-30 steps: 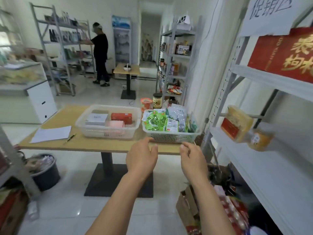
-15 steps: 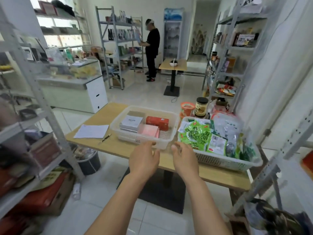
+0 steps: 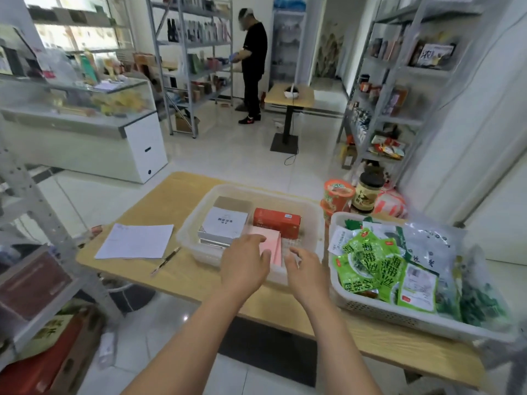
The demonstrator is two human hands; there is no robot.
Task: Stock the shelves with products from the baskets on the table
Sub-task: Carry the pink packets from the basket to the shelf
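A clear plastic basket [image 3: 199, 220] on the wooden table [image 3: 159, 203] holds a white box [image 3: 225, 222], a red box [image 3: 276, 222] and a pink box [image 3: 272, 245]. Over its near edge my left hand [image 3: 245, 263] hovers with fingers apart, its fingertips at the pink box. Just right of that box my right hand [image 3: 306, 273] is open and holds nothing. A white mesh basket [image 3: 399, 316] on the right is full of green seaweed packets [image 3: 370, 266].
Paper sheet [image 3: 135, 240] and pen [image 3: 165, 260] lie left on the table. Cup noodles [image 3: 336, 193] and a dark jar [image 3: 368, 192] stand behind the baskets. Metal shelving [image 3: 37, 218] rises at near left. A person in black [image 3: 252, 64] stands at far shelves.
The view has swung left from the right-hand shelf to the table. Both hands have moved forward from the table's near edge to over the clear basket.
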